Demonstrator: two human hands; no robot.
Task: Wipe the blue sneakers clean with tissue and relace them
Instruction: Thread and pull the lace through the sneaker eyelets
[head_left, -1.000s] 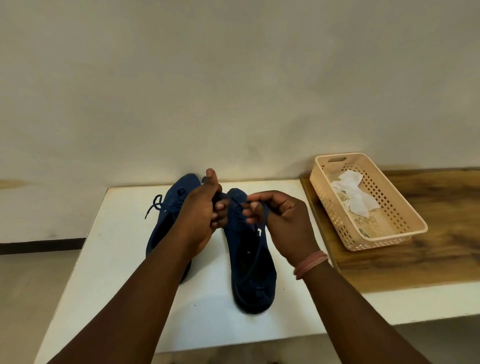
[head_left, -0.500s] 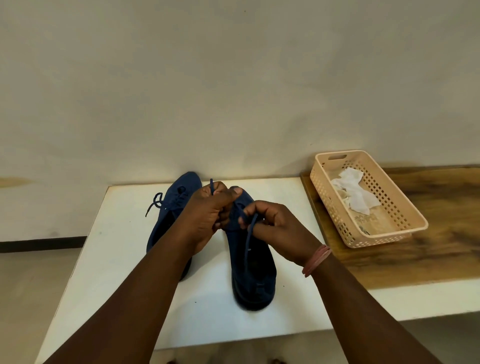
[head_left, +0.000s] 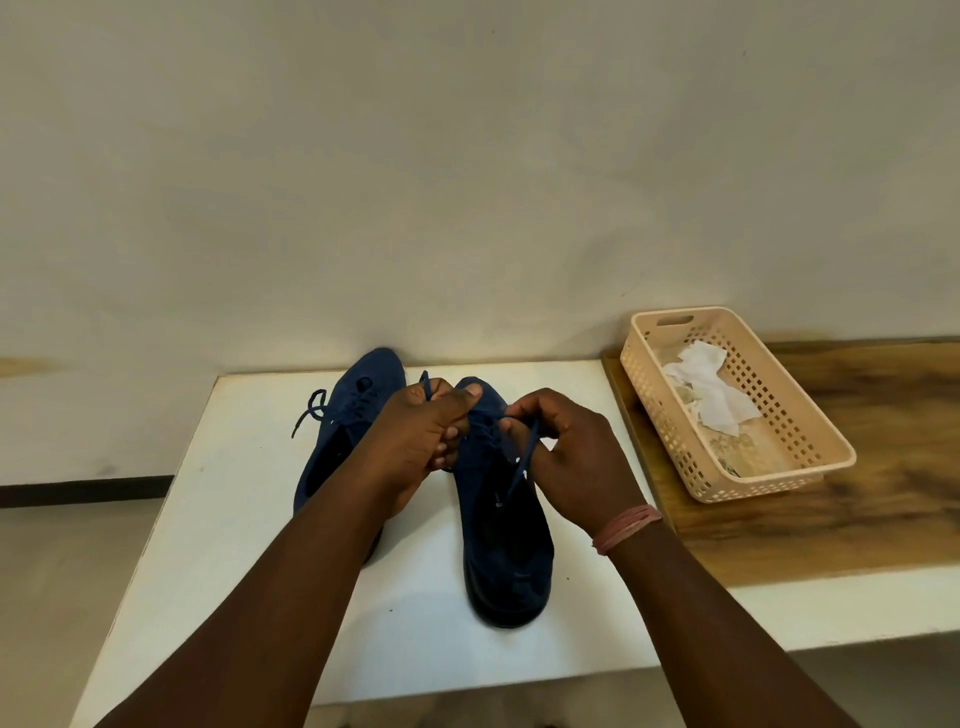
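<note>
Both hands working over the right-hand dark blue suede-like sneaker, standing toe-away on the white rectangular desk, heel nearest the camera. Left hand fisted round one end of the dark blue lace, tip poking up above the knuckles; right hand pinching the other strand, which hangs down over the shoe's opening. Compared with a second ago: left thumb no longer raised, folded down over the lace instead, both hands drawn closer and lower onto the eyelet area; probably tightening or starting the knot on this shoe. Second dark blue sneaker just beside, to the left, partly hidden by the left forearm, lace ends trailing loose at its side though seemingly threaded. Crumpled white tissue lying in the peach perforated plastic basket on the brown wooden surface to the right, so wiping likely finished, relacing near its end. No readable brand or writing; a small pale mark inside the shoe, too small to make out
</note>
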